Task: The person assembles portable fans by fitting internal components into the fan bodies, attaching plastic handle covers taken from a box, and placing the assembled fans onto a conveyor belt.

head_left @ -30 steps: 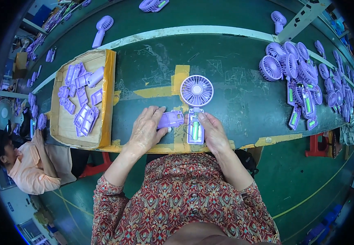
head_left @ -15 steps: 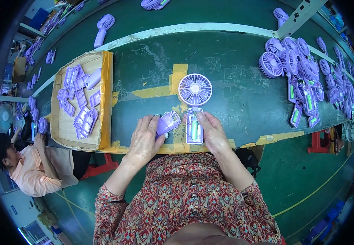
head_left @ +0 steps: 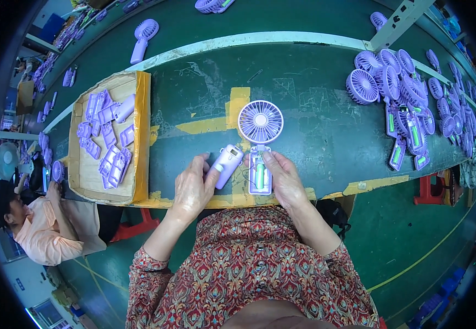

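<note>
In front of me a purple handheld fan [head_left: 260, 122] lies with its handle toward me. The handle is uncovered, and a green battery cell [head_left: 260, 175], thin wires and a small circuit board show inside. My right hand [head_left: 285, 178] grips the handle from its right side, thumb on top. Just left of the fan, my left hand [head_left: 195, 186] holds a purple handle cover [head_left: 228, 166] between thumb and fingers. Its smooth outer face is up, with a small dark window near the top end. The cover and the fan handle are apart.
A cardboard tray [head_left: 143, 131] at left holds several purple cover pieces [head_left: 106, 112]. Fans, some with bare batteries, are piled at right [head_left: 402, 93]. Another fan [head_left: 143, 38] lies beyond the pale rail [head_left: 221, 41]. A co-worker [head_left: 46, 222] sits at far left.
The cover in my left hand has turned over toward upright, showing its smooth face and small window. The fan and my right hand have hardly moved.
</note>
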The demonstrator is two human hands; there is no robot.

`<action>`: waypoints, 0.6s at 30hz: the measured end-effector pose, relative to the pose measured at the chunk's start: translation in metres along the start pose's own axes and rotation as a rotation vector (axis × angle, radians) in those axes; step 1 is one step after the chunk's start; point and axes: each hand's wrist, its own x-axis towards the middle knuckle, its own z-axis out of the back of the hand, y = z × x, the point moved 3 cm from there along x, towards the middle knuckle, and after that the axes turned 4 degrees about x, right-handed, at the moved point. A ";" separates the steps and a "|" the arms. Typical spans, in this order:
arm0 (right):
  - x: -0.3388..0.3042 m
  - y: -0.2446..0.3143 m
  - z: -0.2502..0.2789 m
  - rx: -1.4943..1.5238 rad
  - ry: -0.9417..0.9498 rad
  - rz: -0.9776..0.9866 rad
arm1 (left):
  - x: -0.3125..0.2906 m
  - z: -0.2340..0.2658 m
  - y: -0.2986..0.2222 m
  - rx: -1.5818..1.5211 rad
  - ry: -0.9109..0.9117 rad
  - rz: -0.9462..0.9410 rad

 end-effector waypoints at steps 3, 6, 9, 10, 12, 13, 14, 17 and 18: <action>-0.001 0.000 0.000 0.013 -0.007 -0.007 | -0.006 0.006 -0.016 0.249 -0.173 -0.274; 0.000 -0.002 0.000 0.018 -0.014 -0.012 | -0.008 -0.003 -0.014 0.262 -0.069 -0.208; 0.003 -0.007 0.007 -0.008 0.002 0.003 | -0.007 -0.001 -0.017 0.244 -0.027 -0.119; 0.004 -0.008 0.009 -0.036 0.017 0.019 | -0.005 0.000 -0.016 0.216 -0.006 -0.050; 0.005 -0.008 0.011 -0.039 0.003 0.023 | -0.005 0.007 -0.023 -0.014 0.077 0.035; 0.005 -0.009 0.010 -0.045 0.002 0.020 | -0.007 0.008 -0.023 -0.242 0.151 0.130; 0.003 -0.007 0.007 -0.043 0.004 0.020 | -0.010 0.003 -0.023 -0.356 0.159 0.088; 0.000 -0.005 0.003 -0.009 -0.025 0.011 | -0.015 -0.002 -0.038 -0.455 0.157 0.066; 0.000 -0.005 0.002 -0.009 -0.018 0.017 | -0.015 -0.005 -0.041 -0.454 0.158 0.064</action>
